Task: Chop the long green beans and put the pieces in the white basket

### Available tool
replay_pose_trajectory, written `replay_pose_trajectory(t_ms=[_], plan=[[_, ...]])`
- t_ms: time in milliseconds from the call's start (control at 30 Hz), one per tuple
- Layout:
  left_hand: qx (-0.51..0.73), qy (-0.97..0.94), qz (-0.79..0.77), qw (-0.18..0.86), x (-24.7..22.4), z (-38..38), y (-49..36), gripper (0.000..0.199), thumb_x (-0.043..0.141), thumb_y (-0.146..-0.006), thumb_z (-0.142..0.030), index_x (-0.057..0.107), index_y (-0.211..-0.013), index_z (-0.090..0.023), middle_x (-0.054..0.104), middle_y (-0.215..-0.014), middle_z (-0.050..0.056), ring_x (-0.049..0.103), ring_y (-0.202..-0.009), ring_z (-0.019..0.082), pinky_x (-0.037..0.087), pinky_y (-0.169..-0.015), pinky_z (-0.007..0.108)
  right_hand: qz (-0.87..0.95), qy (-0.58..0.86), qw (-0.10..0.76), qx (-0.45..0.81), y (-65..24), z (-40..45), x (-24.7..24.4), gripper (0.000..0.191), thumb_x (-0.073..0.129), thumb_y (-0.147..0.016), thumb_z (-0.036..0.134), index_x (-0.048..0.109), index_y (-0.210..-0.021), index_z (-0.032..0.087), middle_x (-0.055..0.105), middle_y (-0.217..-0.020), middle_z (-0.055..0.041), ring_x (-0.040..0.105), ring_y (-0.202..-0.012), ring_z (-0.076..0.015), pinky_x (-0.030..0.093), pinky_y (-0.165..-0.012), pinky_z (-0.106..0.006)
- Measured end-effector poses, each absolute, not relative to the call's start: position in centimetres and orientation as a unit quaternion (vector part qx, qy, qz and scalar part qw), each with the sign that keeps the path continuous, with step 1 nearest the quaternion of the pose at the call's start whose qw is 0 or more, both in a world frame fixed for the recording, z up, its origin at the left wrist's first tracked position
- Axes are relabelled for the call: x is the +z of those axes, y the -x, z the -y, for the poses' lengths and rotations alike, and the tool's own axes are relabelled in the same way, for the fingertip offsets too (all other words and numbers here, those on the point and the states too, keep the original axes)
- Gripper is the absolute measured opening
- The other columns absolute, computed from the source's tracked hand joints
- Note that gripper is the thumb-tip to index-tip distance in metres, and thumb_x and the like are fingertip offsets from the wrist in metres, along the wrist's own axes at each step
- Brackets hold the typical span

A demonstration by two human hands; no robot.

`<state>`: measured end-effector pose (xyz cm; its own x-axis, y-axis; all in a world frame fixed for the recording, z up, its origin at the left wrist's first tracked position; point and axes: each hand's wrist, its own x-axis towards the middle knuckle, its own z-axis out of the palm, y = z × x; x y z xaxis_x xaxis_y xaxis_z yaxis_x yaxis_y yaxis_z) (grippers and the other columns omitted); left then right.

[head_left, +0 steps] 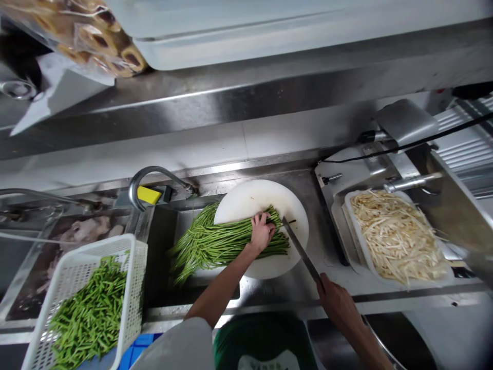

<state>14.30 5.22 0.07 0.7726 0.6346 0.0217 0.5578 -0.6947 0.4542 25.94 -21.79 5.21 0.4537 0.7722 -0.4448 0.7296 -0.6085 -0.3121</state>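
Note:
A thick bundle of green long beans [227,241] lies across a round white cutting board [250,198], the far-left ends trailing over a sink. My left hand [262,231] rests on the bundle near its right end, fingers curled over the stalks. In my right hand [333,295] is the handle of a knife [302,252]. Its long blade slants up and left across the board, with the tip just right of the bean ends. Near the tip, a thin dark piece lies on the board.
A white basket [131,277] of cut green pieces stands at lower left, beside a basin with pale meat [90,228]. A faucet [142,180] arches behind the beans. At right is a tub of bean sprouts [396,231]. A steel shelf [231,103] overhangs the counter.

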Motion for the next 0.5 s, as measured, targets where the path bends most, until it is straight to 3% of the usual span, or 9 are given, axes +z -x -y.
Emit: replay_pose_trajectory(t_ms=[167,367,500], plan=[[0.075,-0.919,-0.334,0.197,-0.1,-5.3,-14.7,0.011,0.065,-0.087,-0.026,0.075,-0.083,-0.025,0.048,-0.133,0.005,0.032,-0.126,0.032,0.035,-0.101,0.053,0.443,0.848,-0.016,0.291,-26.0,21.4,4.9,0.025,0.031,-0.100,0.024,0.055,-0.097,0.019,0.073,-0.073,-0.0108,0.072,-0.070,-0.0263,0.034,-0.057,-0.030],[0.100,-0.918,-0.328,0.201,1.0,-5.0,-16.4,0.017,0.058,-0.092,-0.026,0.075,-0.087,-0.025,0.051,-0.130,0.008,0.035,-0.124,0.031,0.037,-0.099,0.051,0.389,0.881,0.063,0.263,-27.5,25.0,5.7,0.022,0.041,-0.095,0.031,0.058,-0.104,0.019,0.074,-0.074,-0.0103,0.072,-0.072,-0.0273,0.042,-0.062,-0.031],[0.032,-0.943,-0.285,0.169,1.2,-3.8,-21.2,0.017,0.059,-0.089,-0.021,0.075,-0.092,-0.020,0.053,-0.131,0.013,0.034,-0.128,0.036,0.030,-0.106,0.060,0.329,0.904,0.075,0.261,-28.7,27.1,6.2,0.021,0.037,-0.093,0.038,0.052,-0.085,0.026,0.071,-0.066,-0.0084,0.072,-0.068,-0.0291,0.040,-0.058,-0.032]])
